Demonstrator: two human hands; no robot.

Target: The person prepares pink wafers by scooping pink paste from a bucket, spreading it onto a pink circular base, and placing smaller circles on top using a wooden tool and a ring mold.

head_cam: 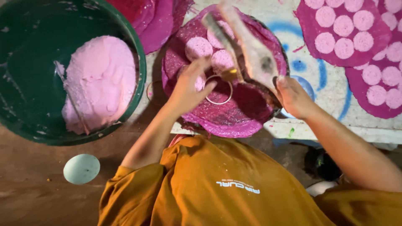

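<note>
Pink paste being shaped in a metal ring on a magenta mat.

Magenta round mat [234, 119] lies in front of the person, with three pale pink discs [198, 47] on its far half. The left hand [190, 86] has its fingers curled down onto the thin metal ring [218, 89], pinning it flat on the mat just below the discs. The right hand [293, 97] is closed around the handle end of a paste-smeared spatula [247, 46], whose blade slants away over the discs. A green basin [140, 67] holding a mound of pink paste [102, 79] sits just left of the mat. More magenta mats [356, 54] covered with discs lie toward the far right corner of the painted floor.
</note>
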